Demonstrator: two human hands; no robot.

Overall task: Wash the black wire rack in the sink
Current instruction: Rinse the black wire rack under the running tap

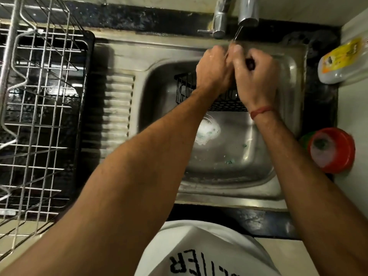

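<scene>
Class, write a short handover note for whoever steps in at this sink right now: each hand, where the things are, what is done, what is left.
Left hand: curled, under the running tap; what it holds is hidden.
Right hand: curled round something small and dark, beside the left.
Black wire rack: in the sink, beneath both hands.
Done: rack wet; foam lies by the drain.
Left: finish washing and rinsing the rack; the dish drainer stands to the left.

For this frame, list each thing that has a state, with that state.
Tap: running onto the hands.
Black rack: in the sink, partly hidden.
Left hand: curled, grip unclear.
Right hand: curled round something dark.
Red bowl: foamy.
Drying rack: empty.
</scene>
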